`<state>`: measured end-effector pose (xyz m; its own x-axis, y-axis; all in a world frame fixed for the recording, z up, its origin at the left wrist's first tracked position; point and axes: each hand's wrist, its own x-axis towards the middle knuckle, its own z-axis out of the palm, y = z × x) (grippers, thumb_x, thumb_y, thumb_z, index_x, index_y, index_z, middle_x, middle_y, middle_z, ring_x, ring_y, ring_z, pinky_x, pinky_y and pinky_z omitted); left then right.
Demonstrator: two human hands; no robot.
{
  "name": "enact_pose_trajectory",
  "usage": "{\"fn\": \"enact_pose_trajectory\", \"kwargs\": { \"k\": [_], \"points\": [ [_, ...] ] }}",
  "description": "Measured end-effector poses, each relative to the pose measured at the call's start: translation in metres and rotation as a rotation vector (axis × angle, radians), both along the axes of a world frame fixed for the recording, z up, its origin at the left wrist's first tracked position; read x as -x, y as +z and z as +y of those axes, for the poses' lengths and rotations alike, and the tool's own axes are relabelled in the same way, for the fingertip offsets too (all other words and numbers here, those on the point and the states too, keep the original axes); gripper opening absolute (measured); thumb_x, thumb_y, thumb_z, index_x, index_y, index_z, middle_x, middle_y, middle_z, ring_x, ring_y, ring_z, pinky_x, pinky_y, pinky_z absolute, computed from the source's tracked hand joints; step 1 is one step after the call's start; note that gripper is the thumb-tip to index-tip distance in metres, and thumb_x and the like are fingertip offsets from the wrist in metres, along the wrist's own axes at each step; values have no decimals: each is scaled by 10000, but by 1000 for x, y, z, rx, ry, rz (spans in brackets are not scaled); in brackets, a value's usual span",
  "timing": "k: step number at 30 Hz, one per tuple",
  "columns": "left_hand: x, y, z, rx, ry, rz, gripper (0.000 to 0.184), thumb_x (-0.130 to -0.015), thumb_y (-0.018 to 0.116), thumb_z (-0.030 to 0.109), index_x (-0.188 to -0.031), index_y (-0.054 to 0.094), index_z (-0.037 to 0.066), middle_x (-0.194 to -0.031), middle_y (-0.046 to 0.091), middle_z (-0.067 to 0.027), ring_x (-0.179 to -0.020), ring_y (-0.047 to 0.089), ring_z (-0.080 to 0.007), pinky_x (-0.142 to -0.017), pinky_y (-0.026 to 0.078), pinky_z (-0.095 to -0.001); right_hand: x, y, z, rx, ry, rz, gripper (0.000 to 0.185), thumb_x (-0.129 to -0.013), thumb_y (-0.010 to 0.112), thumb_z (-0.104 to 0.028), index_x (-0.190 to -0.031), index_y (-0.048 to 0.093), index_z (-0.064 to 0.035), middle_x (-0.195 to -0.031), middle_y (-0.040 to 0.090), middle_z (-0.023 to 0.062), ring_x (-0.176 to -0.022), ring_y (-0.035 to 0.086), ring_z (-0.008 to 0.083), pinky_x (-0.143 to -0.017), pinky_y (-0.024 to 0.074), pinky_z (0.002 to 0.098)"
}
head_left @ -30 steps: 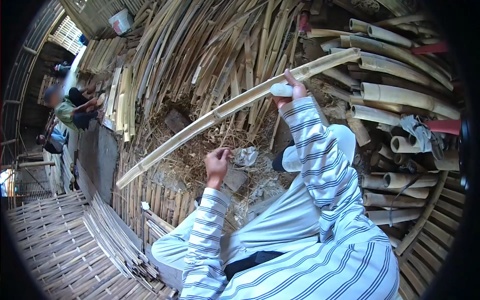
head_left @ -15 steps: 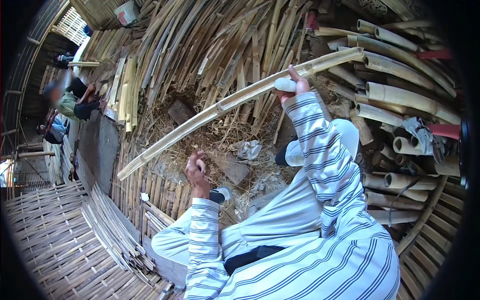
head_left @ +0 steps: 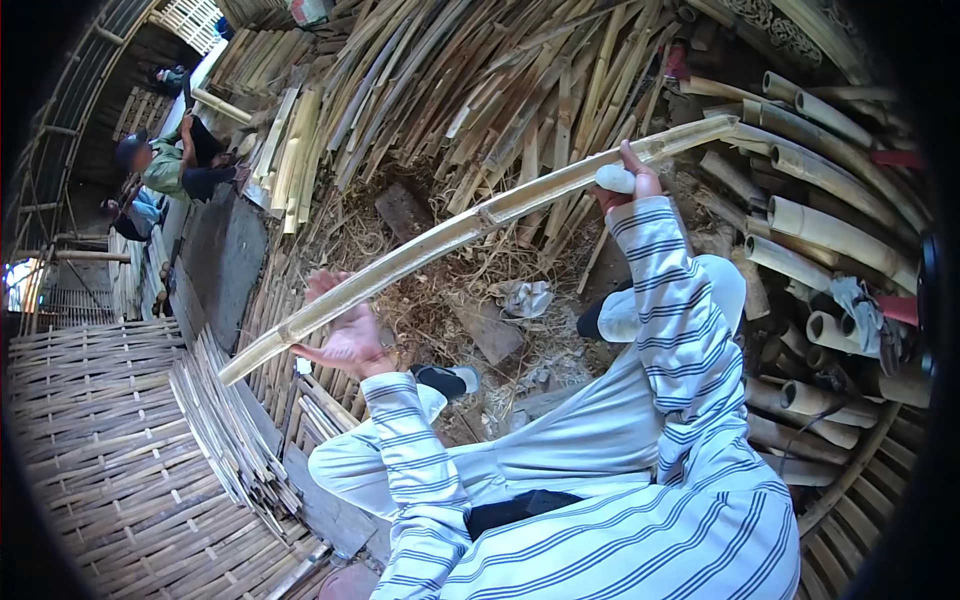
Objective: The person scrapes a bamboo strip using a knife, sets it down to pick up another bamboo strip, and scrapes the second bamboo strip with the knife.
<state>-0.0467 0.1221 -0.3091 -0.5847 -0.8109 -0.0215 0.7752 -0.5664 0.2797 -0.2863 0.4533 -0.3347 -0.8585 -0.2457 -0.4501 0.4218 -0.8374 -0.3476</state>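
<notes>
A long split bamboo strip (head_left: 480, 217) lies slantwise before me, its pale hollow inner side facing up and a node near its middle. My right hand (head_left: 645, 182) is closed around it towards the far right end; a white wrapping or pad (head_left: 615, 180) covers part of the fingers. Near the strip's lower left end, my left hand (head_left: 352, 340) has its palm turned up and fingers spread. The strip crosses over this hand and hides part of it; whether they touch I cannot tell.
A large heap of split bamboo (head_left: 500, 80) lies ahead, with shavings (head_left: 430, 270) on the ground. Round bamboo poles (head_left: 840, 225) are stacked at right. A woven bamboo panel (head_left: 100, 430) lies at left. Another person (head_left: 165, 165) sits at far left.
My left hand has moved left and up to the strip, its fingers spreading. The strip's left end has dropped slightly. My right hand keeps its hold, and the view has shifted.
</notes>
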Motion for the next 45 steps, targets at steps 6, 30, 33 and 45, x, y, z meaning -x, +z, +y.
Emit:
{"fn": "enact_pose_trajectory", "kwargs": {
  "k": [6, 30, 33, 45],
  "points": [
    [-25, 54, -28, 358, 123, 109, 746, -629, 713, 533, -1120, 523, 5, -1085, 582, -165, -1066, 552, -302, -1019, 357, -476, -8, 11, -26, -4, 37, -47, 213, -851, 640, -255, -872, 527, -76, -710, 606, 66, -625, 648, 246, -535, 582, 361],
    [-122, 294, -32, 909, 868, -457, 283, -808, 446, 131, -586, 273, 163, -484, 224, 34, -399, 232, -87, -406, 201, -247, -74, -70, -110, 50, 780, -240, 171, -909, 559, -174, -815, 541, -33, -637, 525, 18, -470, 467, 130, -527, 479, 280],
    [-84, 276, -36, 848, 791, -496, 280, -824, 447, 148, -601, 279, 161, -484, 231, 46, -400, 214, -83, -400, 202, -238, -80, -67, -102, 0, 712, -274, 230, -897, 592, -221, -767, 516, -46, -600, 497, 11, -455, 471, 134, -512, 481, 298],
    [2, 248, -52, 900, 545, -583, 267, -864, 483, 199, -632, 417, 84, -502, 409, -38, -455, 440, -147, -467, 388, -292, -103, -46, -90, -1015, 706, 571, 293, -862, 624, -256, -989, 495, -26, -753, 588, 89, -622, 611, 198, -586, 507, 351]
  ]
}}
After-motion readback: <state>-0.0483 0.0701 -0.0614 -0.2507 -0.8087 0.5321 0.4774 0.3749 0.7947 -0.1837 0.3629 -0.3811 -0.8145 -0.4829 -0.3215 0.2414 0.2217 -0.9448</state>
